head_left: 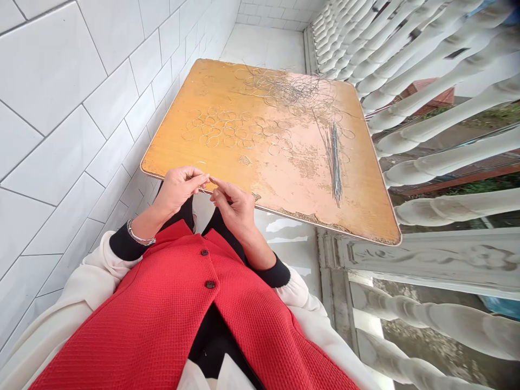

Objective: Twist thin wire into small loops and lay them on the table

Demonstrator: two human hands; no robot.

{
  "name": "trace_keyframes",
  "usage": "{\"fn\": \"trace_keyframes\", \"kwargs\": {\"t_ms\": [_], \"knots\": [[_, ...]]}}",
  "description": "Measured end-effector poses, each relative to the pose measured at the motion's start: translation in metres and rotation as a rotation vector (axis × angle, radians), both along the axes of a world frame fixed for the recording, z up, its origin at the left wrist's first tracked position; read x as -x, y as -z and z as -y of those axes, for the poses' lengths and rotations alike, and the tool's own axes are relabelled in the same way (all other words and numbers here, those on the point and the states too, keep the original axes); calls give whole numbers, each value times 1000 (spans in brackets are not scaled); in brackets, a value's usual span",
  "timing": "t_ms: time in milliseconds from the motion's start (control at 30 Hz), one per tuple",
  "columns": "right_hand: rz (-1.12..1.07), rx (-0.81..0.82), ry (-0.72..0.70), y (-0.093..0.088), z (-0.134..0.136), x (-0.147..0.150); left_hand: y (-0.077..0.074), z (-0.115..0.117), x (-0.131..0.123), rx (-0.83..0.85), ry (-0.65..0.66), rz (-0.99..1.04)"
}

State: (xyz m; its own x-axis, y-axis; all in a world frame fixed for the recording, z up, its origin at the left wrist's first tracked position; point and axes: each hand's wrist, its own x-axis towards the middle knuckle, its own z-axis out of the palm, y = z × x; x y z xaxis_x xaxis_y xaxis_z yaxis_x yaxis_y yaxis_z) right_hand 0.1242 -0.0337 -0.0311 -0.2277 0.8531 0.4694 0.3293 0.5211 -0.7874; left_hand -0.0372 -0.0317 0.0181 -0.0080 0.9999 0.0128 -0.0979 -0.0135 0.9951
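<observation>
My left hand (177,190) and my right hand (236,209) meet at the near edge of a worn wooden table (166,141). Both are closed in a fingertip pinch on a thin, curved piece of wire (206,190). Fingers hide part of the wire, so I cannot tell if its loop is closed. Just beyond my hands, many small wire rings (231,130) lie spread on the tabletop. To their right is a bundle of straight wire pieces (335,162). A tangled heap of thin wire (294,89) covers part of the far side.
A white tiled wall (114,103) runs along the left. White balusters (450,162) line the right side, close to the table. The table's near edge is chipped, with its surface peeling. My lap, in a red garment (162,309), is just below the table edge.
</observation>
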Motion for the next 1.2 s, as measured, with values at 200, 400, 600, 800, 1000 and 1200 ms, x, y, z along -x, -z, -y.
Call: {"fn": "trace_keyframes", "kwargs": {"t_ms": [200,400,600,800,1000,1200], "knots": [[-112,133,9,-4,3,1,-6,0,6,11,70,-112],[-94,104,106,-7,1,4,-3,0,4,-15,107,-162],[-243,201,95,-7,4,9,0,-2,3,-37,143,-178],[-165,95,190,-1,5,13,-2,0,4,-16,170,-185],[-266,332,19,-5,5,3,-6,-4,11,55,160,-247],[-363,539,-63,-7,12,0,-3,-15,13,120,294,-177]]}}
